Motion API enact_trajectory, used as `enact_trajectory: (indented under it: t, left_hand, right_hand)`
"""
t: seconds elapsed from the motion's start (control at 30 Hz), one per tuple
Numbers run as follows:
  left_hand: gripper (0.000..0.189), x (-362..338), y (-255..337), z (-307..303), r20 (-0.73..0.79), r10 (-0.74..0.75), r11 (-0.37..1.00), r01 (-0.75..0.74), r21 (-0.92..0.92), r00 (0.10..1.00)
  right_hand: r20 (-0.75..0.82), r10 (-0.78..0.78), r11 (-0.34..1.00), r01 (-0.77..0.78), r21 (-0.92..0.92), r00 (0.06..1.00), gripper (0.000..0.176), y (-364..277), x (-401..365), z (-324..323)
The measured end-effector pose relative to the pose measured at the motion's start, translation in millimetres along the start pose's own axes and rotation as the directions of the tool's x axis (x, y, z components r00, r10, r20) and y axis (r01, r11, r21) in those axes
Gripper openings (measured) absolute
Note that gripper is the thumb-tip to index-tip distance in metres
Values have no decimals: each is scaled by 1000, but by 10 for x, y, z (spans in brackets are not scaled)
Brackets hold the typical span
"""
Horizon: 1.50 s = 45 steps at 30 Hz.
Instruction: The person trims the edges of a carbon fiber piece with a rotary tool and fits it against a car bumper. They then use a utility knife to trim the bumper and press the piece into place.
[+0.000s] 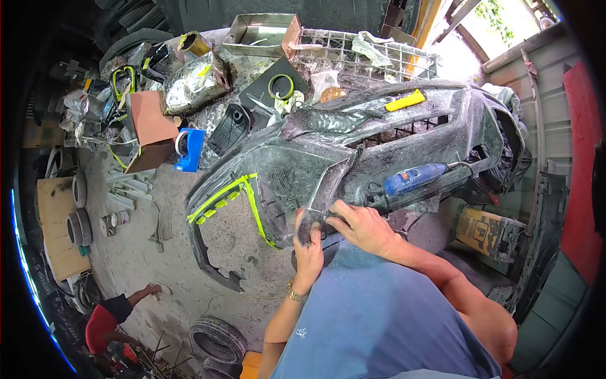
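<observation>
A large dark car bumper, dusty and scuffed, lies across the work surface. Yellow-green tape edges its left opening. My left hand is wrapped round the lower end of a narrow dark trim strip near my body. Close to it on the right, my right hand has its fingers bent and pressed at the strip's edge; whether they hold anything small is hidden. A blue rotary tool rests on the bumper to the right, and a yellow-handled tool lies farther back.
A blue tape dispenser, a green tape roll and a cardboard box sit at the back left. A battery-like carton is at the right. Tyres stand below; a person in red is at the lower left.
</observation>
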<state>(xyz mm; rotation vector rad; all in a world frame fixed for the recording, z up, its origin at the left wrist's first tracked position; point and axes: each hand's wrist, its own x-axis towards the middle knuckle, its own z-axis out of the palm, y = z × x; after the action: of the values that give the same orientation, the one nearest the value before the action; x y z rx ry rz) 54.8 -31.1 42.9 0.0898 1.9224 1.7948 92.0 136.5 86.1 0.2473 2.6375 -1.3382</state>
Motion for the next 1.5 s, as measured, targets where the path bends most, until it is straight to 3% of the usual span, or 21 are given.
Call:
enact_trajectory:
  t: [0.17,0.47,0.53,0.57,0.63,0.67,0.77,0.83,1.0,1.07,1.2,1.4,1.5]
  left_hand:
    - [42,-11,-62,-20,14,-11,1000,11,-9,1000]
    - [42,-11,-182,-37,-27,-19,1000,19,4,999]
    - [42,23,-248,-75,18,-149,961,149,-233,989]
    - [42,19,-261,-58,18,-149,961,149,-232,989]
    - [33,16,-182,28,-47,-272,852,218,-476,961]
    - [33,21,-233,11,-40,-272,852,221,-475,961]
    - [45,-1,-368,-65,43,-257,891,254,-375,965]
    - [46,3,-326,-69,16,-84,994,83,68,996]
    - [44,42,-362,-92,111,105,942,-135,307,988]
    - [43,78,-396,-113,222,308,826,-376,420,925]
    - [45,137,-355,-67,253,422,763,-492,421,871]
    - [45,156,-438,-90,279,469,687,-545,480,838]
    - [46,148,-413,-75,269,457,721,-530,445,848]
  right_hand:
    - [-194,19,999,-14,29,981,23,193,132,2]
    - [-311,125,990,-100,97,942,20,386,275,-193]
    - [-310,233,959,-164,232,922,18,409,254,-234]
    - [-363,208,960,-117,256,908,17,449,240,-200]
    - [-374,210,956,-109,274,904,17,479,215,-152]
    - [-384,208,953,-97,288,900,18,495,201,-139]
    - [-392,200,946,-73,316,898,18,506,163,-53]
    - [-391,218,933,-74,353,894,18,504,130,-36]
    - [-473,250,887,-4,461,845,18,576,16,-18]
    - [-473,270,873,-6,487,838,18,611,-36,-39]
    - [-463,251,880,-1,475,850,19,651,-119,-41]
    - [-430,248,891,-30,452,868,20,670,-190,1]
    - [-420,227,897,-20,442,879,20,666,-203,12]
